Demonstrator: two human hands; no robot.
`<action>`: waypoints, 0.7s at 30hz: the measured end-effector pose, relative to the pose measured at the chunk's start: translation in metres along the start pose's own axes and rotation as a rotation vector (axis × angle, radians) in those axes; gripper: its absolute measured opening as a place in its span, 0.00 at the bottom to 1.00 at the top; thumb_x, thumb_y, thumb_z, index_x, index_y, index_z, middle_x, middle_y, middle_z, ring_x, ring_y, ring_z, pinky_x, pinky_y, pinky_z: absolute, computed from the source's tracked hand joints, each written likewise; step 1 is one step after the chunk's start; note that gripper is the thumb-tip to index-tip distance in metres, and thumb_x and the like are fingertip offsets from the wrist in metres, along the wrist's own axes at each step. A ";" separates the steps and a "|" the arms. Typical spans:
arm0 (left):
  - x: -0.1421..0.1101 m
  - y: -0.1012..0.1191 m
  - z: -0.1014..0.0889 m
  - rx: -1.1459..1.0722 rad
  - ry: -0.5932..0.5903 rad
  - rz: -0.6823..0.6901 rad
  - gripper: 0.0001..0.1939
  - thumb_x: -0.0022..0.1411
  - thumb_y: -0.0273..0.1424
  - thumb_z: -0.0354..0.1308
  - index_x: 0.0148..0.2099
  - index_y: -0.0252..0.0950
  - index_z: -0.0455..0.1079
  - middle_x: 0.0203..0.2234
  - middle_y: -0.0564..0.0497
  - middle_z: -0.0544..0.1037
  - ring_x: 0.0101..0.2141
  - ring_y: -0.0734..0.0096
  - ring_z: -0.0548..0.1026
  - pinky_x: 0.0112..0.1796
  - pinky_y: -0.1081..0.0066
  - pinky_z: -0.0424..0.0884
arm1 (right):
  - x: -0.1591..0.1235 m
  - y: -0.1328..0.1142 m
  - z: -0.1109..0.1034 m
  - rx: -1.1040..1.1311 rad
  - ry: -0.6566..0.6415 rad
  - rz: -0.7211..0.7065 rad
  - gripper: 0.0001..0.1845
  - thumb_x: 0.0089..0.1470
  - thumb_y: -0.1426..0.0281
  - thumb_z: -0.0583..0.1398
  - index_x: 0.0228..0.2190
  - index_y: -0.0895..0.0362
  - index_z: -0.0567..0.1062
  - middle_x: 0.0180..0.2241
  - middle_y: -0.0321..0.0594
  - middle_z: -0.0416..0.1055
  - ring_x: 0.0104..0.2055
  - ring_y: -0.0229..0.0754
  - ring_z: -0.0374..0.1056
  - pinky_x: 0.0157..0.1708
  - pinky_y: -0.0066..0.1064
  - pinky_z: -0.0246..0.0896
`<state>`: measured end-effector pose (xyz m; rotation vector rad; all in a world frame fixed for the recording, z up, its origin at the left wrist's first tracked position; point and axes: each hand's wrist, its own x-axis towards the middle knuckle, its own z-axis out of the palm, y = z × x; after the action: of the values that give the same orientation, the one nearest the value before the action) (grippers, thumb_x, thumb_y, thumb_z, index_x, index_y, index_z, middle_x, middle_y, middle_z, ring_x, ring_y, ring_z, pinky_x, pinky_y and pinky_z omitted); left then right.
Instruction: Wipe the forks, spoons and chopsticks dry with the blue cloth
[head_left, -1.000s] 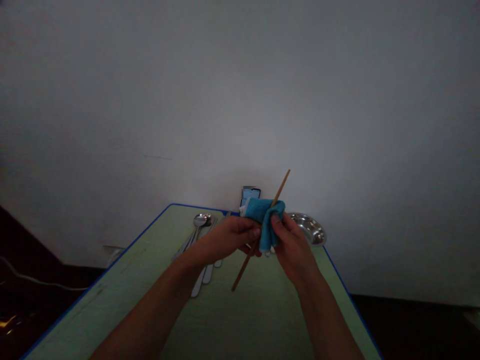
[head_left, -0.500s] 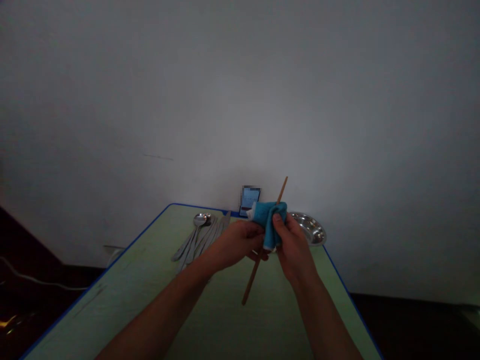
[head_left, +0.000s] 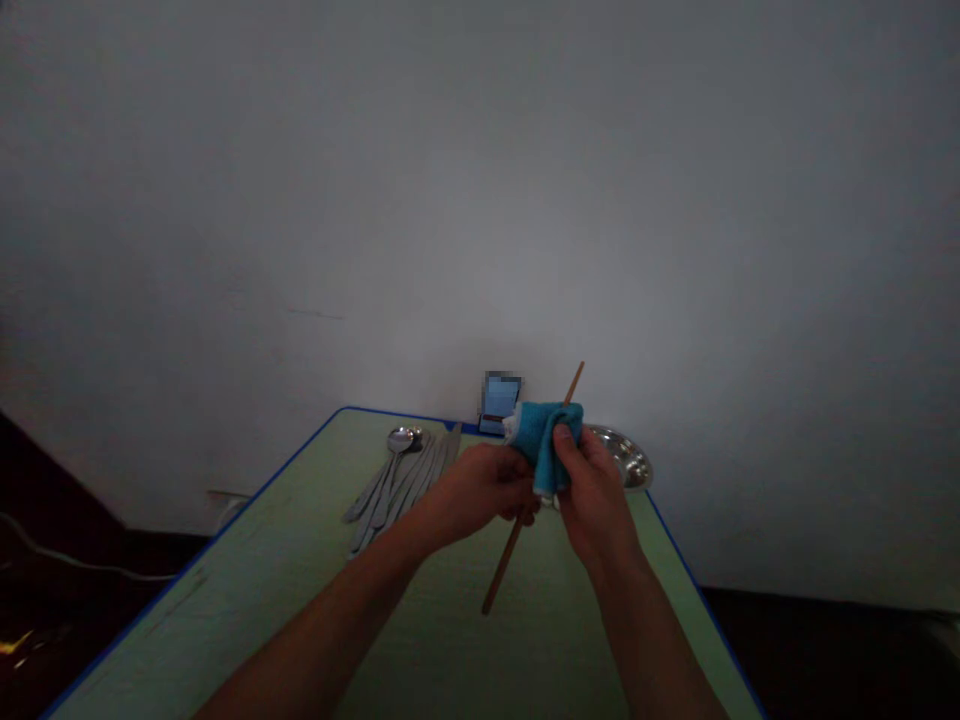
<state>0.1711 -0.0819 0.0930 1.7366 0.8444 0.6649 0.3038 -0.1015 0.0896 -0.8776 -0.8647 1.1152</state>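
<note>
A thin wooden chopstick (head_left: 502, 568) slants above the table, its narrow tip pointing up and to the right. My left hand (head_left: 487, 485) is closed around the chopstick below the cloth. A blue cloth (head_left: 541, 430) with a pale edge is folded about the chopstick's upper part. Pinching that cloth from the right is my right hand (head_left: 592, 490), thumb on top, so the chopstick's middle is hidden. Left of my hands, several metal spoons (head_left: 400, 440) and knives (head_left: 452, 445) lie in a loose pile.
A round metal bowl (head_left: 626, 458) stands at the table's back right, partly behind my right hand. A phone (head_left: 500, 400) leans near the wall at the back edge. The pale green table (head_left: 262, 600) has a blue rim, and a plain wall (head_left: 480, 200) rises behind.
The cloth and my right hand have shifted slightly right. The chopstick's upper tip has moved a little right and down, so it tilts more. The cutlery and bowl have stayed in place.
</note>
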 end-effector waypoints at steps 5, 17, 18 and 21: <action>0.001 -0.004 -0.002 0.013 -0.014 0.008 0.07 0.53 0.31 0.54 0.29 0.32 0.69 0.23 0.50 0.77 0.25 0.70 0.75 0.26 0.74 0.67 | 0.000 -0.001 0.001 0.019 0.000 0.009 0.16 0.45 0.57 0.62 0.32 0.56 0.72 0.23 0.29 0.67 0.23 0.31 0.58 0.22 0.25 0.54; -0.001 -0.007 0.001 0.060 -0.096 0.005 0.12 0.57 0.36 0.54 0.28 0.32 0.69 0.22 0.48 0.77 0.25 0.70 0.75 0.26 0.75 0.66 | 0.003 -0.010 -0.002 0.084 0.051 -0.048 0.15 0.44 0.59 0.64 0.32 0.56 0.72 0.26 0.31 0.72 0.24 0.33 0.64 0.28 0.28 0.60; -0.001 -0.008 0.000 0.067 -0.106 0.007 0.12 0.57 0.36 0.54 0.29 0.32 0.69 0.23 0.48 0.77 0.25 0.70 0.75 0.26 0.75 0.66 | 0.003 -0.010 -0.002 0.085 0.055 -0.055 0.16 0.44 0.59 0.64 0.32 0.56 0.72 0.27 0.32 0.72 0.25 0.33 0.64 0.28 0.28 0.60; -0.002 -0.009 -0.001 0.093 -0.122 0.015 0.12 0.57 0.36 0.54 0.29 0.31 0.70 0.23 0.48 0.77 0.25 0.71 0.74 0.26 0.75 0.66 | 0.004 -0.011 -0.003 0.086 0.067 -0.076 0.16 0.44 0.59 0.64 0.33 0.56 0.72 0.27 0.32 0.73 0.26 0.34 0.66 0.29 0.29 0.61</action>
<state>0.1672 -0.0810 0.0849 1.8489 0.7888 0.5316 0.3110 -0.1002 0.0988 -0.8003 -0.7831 1.0437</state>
